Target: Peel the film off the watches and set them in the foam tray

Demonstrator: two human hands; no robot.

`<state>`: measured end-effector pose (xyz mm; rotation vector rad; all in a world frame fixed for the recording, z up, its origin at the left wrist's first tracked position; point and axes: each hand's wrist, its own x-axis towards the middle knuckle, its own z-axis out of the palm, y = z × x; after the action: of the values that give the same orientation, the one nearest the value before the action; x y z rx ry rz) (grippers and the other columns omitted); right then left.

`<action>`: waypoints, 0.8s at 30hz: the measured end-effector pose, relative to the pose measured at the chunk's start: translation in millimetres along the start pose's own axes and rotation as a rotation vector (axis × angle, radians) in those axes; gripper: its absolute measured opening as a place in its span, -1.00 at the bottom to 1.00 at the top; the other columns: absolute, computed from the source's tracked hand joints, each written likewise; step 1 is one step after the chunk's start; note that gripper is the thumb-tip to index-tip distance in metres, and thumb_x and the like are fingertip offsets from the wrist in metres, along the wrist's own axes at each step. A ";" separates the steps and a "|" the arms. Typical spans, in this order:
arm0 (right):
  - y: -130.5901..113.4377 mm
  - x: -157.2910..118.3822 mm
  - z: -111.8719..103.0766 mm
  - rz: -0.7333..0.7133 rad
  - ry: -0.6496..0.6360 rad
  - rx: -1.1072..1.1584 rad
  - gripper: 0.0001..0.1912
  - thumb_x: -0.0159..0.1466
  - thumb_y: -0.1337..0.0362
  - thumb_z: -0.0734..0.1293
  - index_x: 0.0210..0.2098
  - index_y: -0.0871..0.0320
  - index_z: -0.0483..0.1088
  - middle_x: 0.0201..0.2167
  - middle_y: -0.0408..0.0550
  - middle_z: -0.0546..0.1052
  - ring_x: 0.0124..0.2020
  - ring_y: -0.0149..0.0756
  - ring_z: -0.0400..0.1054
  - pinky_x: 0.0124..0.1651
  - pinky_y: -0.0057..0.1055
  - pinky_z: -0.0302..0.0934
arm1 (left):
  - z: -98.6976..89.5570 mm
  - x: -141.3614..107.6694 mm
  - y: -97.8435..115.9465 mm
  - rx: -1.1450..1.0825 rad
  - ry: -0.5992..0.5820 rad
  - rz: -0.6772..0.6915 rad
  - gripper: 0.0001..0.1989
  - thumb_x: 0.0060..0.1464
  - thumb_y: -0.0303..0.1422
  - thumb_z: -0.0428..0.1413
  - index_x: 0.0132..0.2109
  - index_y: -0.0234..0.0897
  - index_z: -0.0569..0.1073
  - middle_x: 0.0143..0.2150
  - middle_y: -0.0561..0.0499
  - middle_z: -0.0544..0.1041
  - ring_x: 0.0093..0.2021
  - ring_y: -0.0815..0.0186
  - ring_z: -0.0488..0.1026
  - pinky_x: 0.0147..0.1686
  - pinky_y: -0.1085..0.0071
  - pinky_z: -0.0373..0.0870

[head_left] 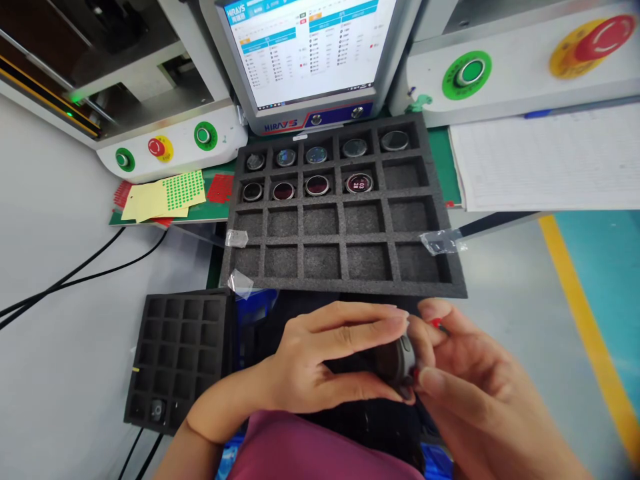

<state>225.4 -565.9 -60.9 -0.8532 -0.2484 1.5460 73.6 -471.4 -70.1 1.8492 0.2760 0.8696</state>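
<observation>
— Both hands, left hand (320,360) and right hand (465,380), pinch one small round part (400,363) between them?
— Yes, fingertips closed on its rim, just below the foam tray (345,267), probably sparing its face.

Both hands together at lap level, fingertips meeting.
L hand (320,360) palm-down, fingers stretched rightward, thumb tucked beneath, forearm angled in from lower left. R hand (465,380) opposite, thumb and forefinger pinched toward L fingertips, remaining fingers curled, wrist running off lower right.
</observation>
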 end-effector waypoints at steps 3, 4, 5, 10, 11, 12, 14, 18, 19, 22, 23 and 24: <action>-0.2 0.2 0.5 -0.007 0.003 -0.003 -0.65 0.15 0.31 0.53 -0.15 -0.03 0.37 -0.52 -0.27 0.43 -0.51 -0.43 0.37 -0.39 -0.50 0.40 | -0.3 0.2 0.1 0.010 -0.003 -0.003 -0.33 0.11 -0.38 0.27 0.33 -0.19 0.27 0.17 -0.20 0.49 0.14 0.20 0.49 0.10 0.32 0.51; -0.3 0.1 0.5 -0.003 0.000 -0.001 -0.66 0.16 0.32 0.53 -0.15 -0.04 0.37 -0.52 -0.27 0.43 -0.51 -0.43 0.37 -0.38 -0.52 0.39 | -0.3 0.3 0.1 0.011 -0.006 -0.005 -0.32 0.11 -0.38 0.27 0.34 -0.18 0.26 0.17 -0.19 0.49 0.14 0.19 0.49 0.10 0.31 0.52; -0.3 -0.1 0.5 0.003 -0.002 0.002 -0.66 0.17 0.32 0.53 -0.15 -0.05 0.38 -0.51 -0.28 0.44 -0.50 -0.44 0.37 -0.38 -0.52 0.39 | -0.3 0.3 -0.1 0.010 -0.009 -0.006 -0.32 0.11 -0.38 0.27 0.34 -0.17 0.26 0.18 -0.19 0.49 0.14 0.19 0.49 0.10 0.31 0.52; 0.5 1.0 0.0 0.004 -0.001 0.007 -0.68 0.18 0.31 0.52 -0.15 -0.09 0.39 -0.50 -0.29 0.44 -0.50 -0.45 0.36 -0.37 -0.53 0.38 | -0.5 0.4 -0.5 0.010 -0.008 -0.007 -0.33 0.10 -0.39 0.28 0.33 -0.23 0.27 0.17 -0.22 0.49 0.14 0.22 0.49 0.12 0.36 0.49; 0.6 1.5 0.6 -0.003 0.000 0.003 -0.69 0.18 0.31 0.52 -0.16 -0.08 0.39 -0.51 -0.28 0.44 -0.51 -0.45 0.36 -0.38 -0.53 0.38 | -0.6 0.4 -0.4 0.016 -0.010 -0.008 -0.32 0.10 -0.39 0.27 0.33 -0.23 0.27 0.17 -0.21 0.49 0.14 0.22 0.49 0.12 0.36 0.49; 0.7 2.1 1.6 -0.007 0.004 -0.003 -0.70 0.18 0.30 0.51 -0.16 -0.07 0.40 -0.52 -0.28 0.43 -0.51 -0.45 0.35 -0.40 -0.53 0.37 | -0.8 0.4 -0.2 0.022 -0.013 -0.006 -0.32 0.11 -0.39 0.27 0.34 -0.22 0.26 0.17 -0.21 0.49 0.14 0.22 0.49 0.12 0.36 0.49; 0.4 3.8 5.3 -0.022 0.027 -0.008 -0.73 0.17 0.29 0.52 -0.20 -0.05 0.41 -0.54 -0.27 0.42 -0.54 -0.45 0.34 -0.43 -0.53 0.36 | -1.3 0.4 0.1 0.042 -0.020 -0.003 -0.32 0.12 -0.39 0.26 0.34 -0.21 0.24 0.17 -0.20 0.48 0.14 0.22 0.49 0.12 0.35 0.49; -1.6 8.5 14.9 -0.036 0.111 0.027 -0.73 0.07 0.31 0.56 -0.32 0.03 0.42 -0.58 -0.27 0.38 -0.59 -0.46 0.30 -0.49 -0.56 0.34 | -2.5 0.4 -1.0 0.113 -0.016 0.021 -0.35 0.15 -0.36 0.23 0.34 -0.20 0.24 0.15 -0.21 0.48 0.11 0.21 0.49 0.06 0.33 0.53; -1.9 9.6 16.6 -0.023 0.120 0.040 -0.72 0.05 0.32 0.57 -0.34 0.04 0.42 -0.58 -0.26 0.37 -0.59 -0.47 0.29 -0.51 -0.58 0.34 | -2.8 0.5 -1.6 0.132 -0.014 0.033 -0.36 0.16 -0.36 0.22 0.34 -0.20 0.24 0.14 -0.21 0.49 0.11 0.20 0.49 0.05 0.32 0.54; -1.1 10.3 16.9 0.064 0.134 0.062 -0.64 -0.01 0.29 0.60 -0.26 -0.02 0.46 -0.48 -0.22 0.42 -0.58 -0.46 0.30 -0.57 -0.59 0.34 | -3.1 1.4 -3.1 0.130 -0.028 0.058 -0.36 0.17 -0.36 0.21 0.35 -0.21 0.23 0.11 -0.21 0.49 0.10 0.17 0.50 0.05 0.29 0.55; -0.2 9.5 15.4 0.094 0.139 0.064 -0.59 -0.03 0.25 0.61 -0.21 -0.06 0.47 -0.44 -0.20 0.44 -0.57 -0.44 0.31 -0.59 -0.58 0.33 | -3.0 1.9 -3.2 0.111 -0.037 0.060 -0.35 0.17 -0.36 0.21 0.36 -0.20 0.23 0.11 -0.21 0.49 0.10 0.16 0.49 0.04 0.29 0.55; 1.0 8.3 13.3 0.120 0.138 0.065 -0.54 -0.04 0.20 0.62 -0.17 -0.08 0.47 -0.40 -0.18 0.46 -0.58 -0.43 0.30 -0.62 -0.58 0.32 | -2.8 2.5 -3.2 0.088 -0.043 0.059 -0.35 0.17 -0.36 0.21 0.36 -0.19 0.22 0.11 -0.21 0.49 0.10 0.16 0.49 0.04 0.29 0.55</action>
<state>216.7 -554.1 -55.3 -0.9330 -0.0478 1.5898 74.1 -466.7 -71.2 1.9641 0.2372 0.8693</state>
